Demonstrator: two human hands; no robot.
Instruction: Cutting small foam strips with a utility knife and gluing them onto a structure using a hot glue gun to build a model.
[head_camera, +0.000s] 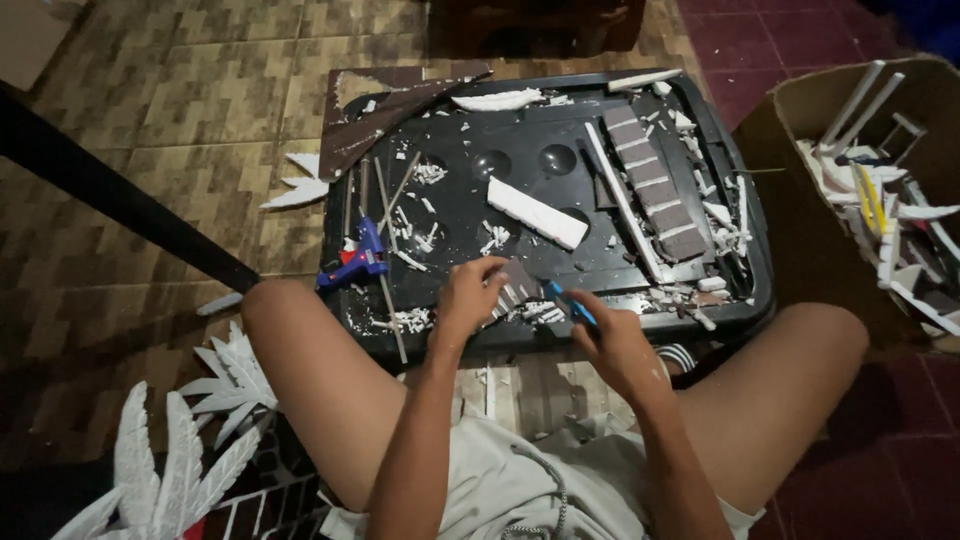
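brown piece (517, 283) in left hand (468, 297) near tray's front rim (440, 347).

Blue glue gun (360, 262), white foam block (537, 213), cardboard box (800, 210).

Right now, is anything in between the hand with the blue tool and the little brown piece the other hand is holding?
Nothing visible is. The left hand holds the small brown piece over the black tray. The right hand holds the blue tool, its tip close beside the piece. Only white scraps lie underneath, on the tray.
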